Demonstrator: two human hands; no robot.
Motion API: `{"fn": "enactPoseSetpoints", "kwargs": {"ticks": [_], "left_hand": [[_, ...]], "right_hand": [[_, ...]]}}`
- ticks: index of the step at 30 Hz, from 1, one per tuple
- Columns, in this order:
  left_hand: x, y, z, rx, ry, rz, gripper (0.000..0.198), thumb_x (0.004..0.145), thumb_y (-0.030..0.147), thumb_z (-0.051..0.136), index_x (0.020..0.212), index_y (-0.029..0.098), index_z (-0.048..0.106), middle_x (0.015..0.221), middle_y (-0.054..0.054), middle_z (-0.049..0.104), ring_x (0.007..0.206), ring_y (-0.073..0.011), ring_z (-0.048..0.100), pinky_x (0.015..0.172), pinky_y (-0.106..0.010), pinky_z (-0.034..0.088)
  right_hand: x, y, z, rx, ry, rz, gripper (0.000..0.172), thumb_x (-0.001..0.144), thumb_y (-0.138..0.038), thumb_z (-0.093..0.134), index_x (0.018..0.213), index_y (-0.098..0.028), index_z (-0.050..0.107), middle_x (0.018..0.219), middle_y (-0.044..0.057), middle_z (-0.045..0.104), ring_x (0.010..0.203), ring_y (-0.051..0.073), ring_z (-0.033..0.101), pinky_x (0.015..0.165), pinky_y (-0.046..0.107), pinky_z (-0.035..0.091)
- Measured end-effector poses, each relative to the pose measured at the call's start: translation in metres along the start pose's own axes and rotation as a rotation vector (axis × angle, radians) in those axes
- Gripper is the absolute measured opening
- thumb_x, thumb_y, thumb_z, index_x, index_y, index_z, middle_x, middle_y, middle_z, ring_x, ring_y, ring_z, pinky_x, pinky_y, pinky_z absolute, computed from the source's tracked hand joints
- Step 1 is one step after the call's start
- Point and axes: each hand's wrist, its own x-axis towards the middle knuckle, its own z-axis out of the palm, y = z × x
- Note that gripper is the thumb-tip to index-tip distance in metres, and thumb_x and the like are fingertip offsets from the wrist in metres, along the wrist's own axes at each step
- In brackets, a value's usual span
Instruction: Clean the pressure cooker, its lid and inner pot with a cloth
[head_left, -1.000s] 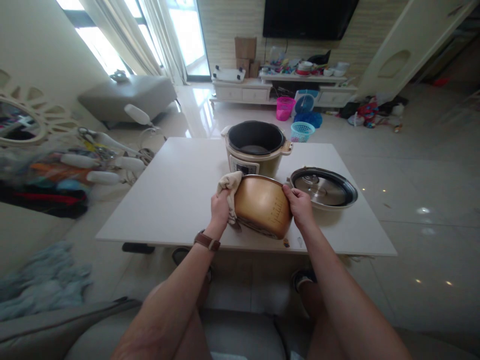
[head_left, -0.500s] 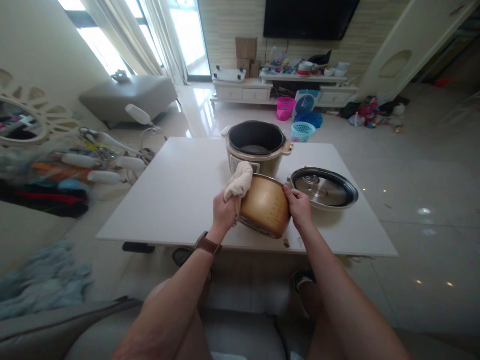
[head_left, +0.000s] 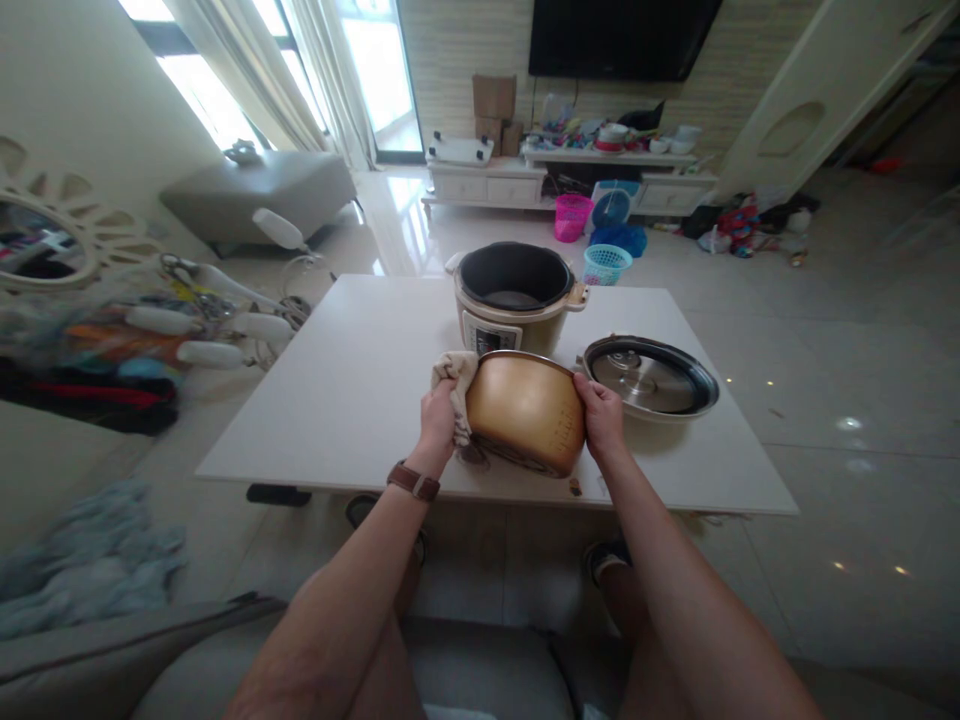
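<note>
A gold-coloured inner pot (head_left: 525,408) is held tilted above the near side of the white table, its outer wall and part of its base facing me. My right hand (head_left: 602,412) grips its right rim, thumb on top. On the left, my left hand (head_left: 439,418) is closed around a beige cloth (head_left: 459,385) that presses against the pot's left side. Just behind the pot stands the pressure cooker body (head_left: 514,290), open at the top, with a dark interior and a control panel at the front. Its round lid (head_left: 651,375) lies underside up to the right.
The white table (head_left: 315,400) spans the middle of the view. A small brown object (head_left: 575,487) lies at its near edge. Beyond it on the floor are a turquoise basket (head_left: 606,263) and a pink basket (head_left: 572,217). White exercise-machine-like arms (head_left: 206,353) stand at the left.
My left hand and the cloth have moved left and down, from the pot's upper front to its left side. The pot has turned slightly, its marked scale shifting right.
</note>
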Motion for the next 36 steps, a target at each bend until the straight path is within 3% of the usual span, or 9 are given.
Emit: {"fn": "enactPoseSetpoints", "kwargs": {"ticks": [4, 10, 14, 17, 19, 21, 27, 33, 36], "left_hand": [[0.004, -0.005, -0.001, -0.031, 0.057, -0.082, 0.027, 0.071, 0.041, 0.069, 0.083, 0.017, 0.072, 0.074, -0.003, 0.07, 0.068, -0.0166, 0.064, 0.061, -0.026, 0.051], [-0.007, 0.004, -0.003, 0.156, -0.023, 0.274, 0.021, 0.075, 0.039, 0.068, 0.075, 0.018, 0.07, 0.068, 0.001, 0.063, 0.071, -0.0172, 0.06, 0.064, -0.026, 0.046], [-0.02, 0.009, -0.004, 0.31, -0.085, 0.419, 0.023, 0.081, 0.04, 0.066, 0.071, 0.019, 0.069, 0.067, 0.0, 0.065, 0.076, -0.0208, 0.063, 0.067, -0.029, 0.049], [-0.028, 0.005, 0.0, 0.336, -0.168, 0.513, 0.023, 0.084, 0.041, 0.067, 0.085, 0.02, 0.078, 0.089, -0.006, 0.078, 0.101, -0.0283, 0.071, 0.09, -0.037, 0.056], [-0.032, 0.002, 0.004, 0.325, -0.233, 0.587, 0.029, 0.084, 0.04, 0.069, 0.102, 0.021, 0.082, 0.114, -0.009, 0.081, 0.12, -0.0314, 0.069, 0.108, -0.044, 0.052], [-0.035, -0.001, 0.008, 0.305, -0.255, 0.615, 0.035, 0.083, 0.039, 0.07, 0.112, 0.022, 0.082, 0.127, -0.009, 0.079, 0.127, -0.0319, 0.067, 0.115, -0.046, 0.048], [-0.027, -0.002, 0.01, 0.184, -0.127, 0.339, 0.027, 0.08, 0.042, 0.068, 0.085, 0.017, 0.079, 0.084, -0.005, 0.077, 0.092, -0.0263, 0.071, 0.084, -0.034, 0.055], [0.0, -0.016, 0.009, -0.043, 0.065, -0.1, 0.025, 0.073, 0.038, 0.07, 0.081, 0.015, 0.073, 0.077, -0.004, 0.071, 0.069, -0.0169, 0.063, 0.063, -0.028, 0.048], [0.006, -0.019, 0.01, -0.064, 0.076, -0.141, 0.025, 0.072, 0.037, 0.07, 0.082, 0.014, 0.072, 0.078, -0.005, 0.07, 0.067, -0.0159, 0.062, 0.062, -0.028, 0.048]], "right_hand": [[0.0, 0.009, 0.0, 0.025, -0.002, -0.005, 0.068, 0.068, -0.082, 0.078, 0.058, -0.025, 0.041, 0.06, -0.007, 0.035, 0.06, 0.011, 0.03, 0.057, 0.029, 0.025], [0.001, 0.011, 0.002, 0.005, -0.035, -0.04, 0.064, 0.072, -0.083, 0.071, 0.061, -0.024, 0.05, 0.062, -0.005, 0.041, 0.063, 0.013, 0.034, 0.06, 0.029, 0.028], [0.001, -0.007, 0.002, -0.051, -0.029, -0.138, 0.05, 0.078, -0.069, 0.073, 0.07, -0.021, 0.062, 0.07, -0.002, 0.054, 0.071, 0.015, 0.045, 0.068, 0.029, 0.035], [-0.002, -0.021, 0.004, -0.036, 0.005, -0.152, 0.043, 0.081, -0.063, 0.07, 0.074, -0.021, 0.063, 0.072, -0.002, 0.056, 0.073, 0.016, 0.047, 0.069, 0.029, 0.036], [-0.005, -0.025, 0.004, -0.051, 0.037, -0.155, 0.046, 0.083, -0.065, 0.07, 0.069, -0.022, 0.059, 0.068, -0.003, 0.05, 0.069, 0.015, 0.044, 0.066, 0.03, 0.034], [-0.006, -0.025, 0.005, -0.099, 0.063, -0.148, 0.053, 0.081, -0.068, 0.072, 0.063, -0.023, 0.051, 0.063, -0.005, 0.043, 0.065, 0.014, 0.038, 0.062, 0.03, 0.03], [-0.003, -0.016, 0.002, -0.15, 0.063, -0.124, 0.065, 0.076, -0.078, 0.077, 0.059, -0.024, 0.044, 0.059, -0.007, 0.037, 0.062, 0.012, 0.032, 0.058, 0.03, 0.024], [-0.002, -0.013, -0.002, -0.125, 0.06, -0.12, 0.067, 0.073, -0.08, 0.078, 0.058, -0.024, 0.043, 0.059, -0.007, 0.037, 0.061, 0.012, 0.032, 0.057, 0.03, 0.023], [-0.002, -0.012, -0.002, -0.098, 0.065, -0.118, 0.068, 0.073, -0.08, 0.078, 0.058, -0.024, 0.043, 0.059, -0.007, 0.037, 0.061, 0.011, 0.032, 0.057, 0.03, 0.023]]}}
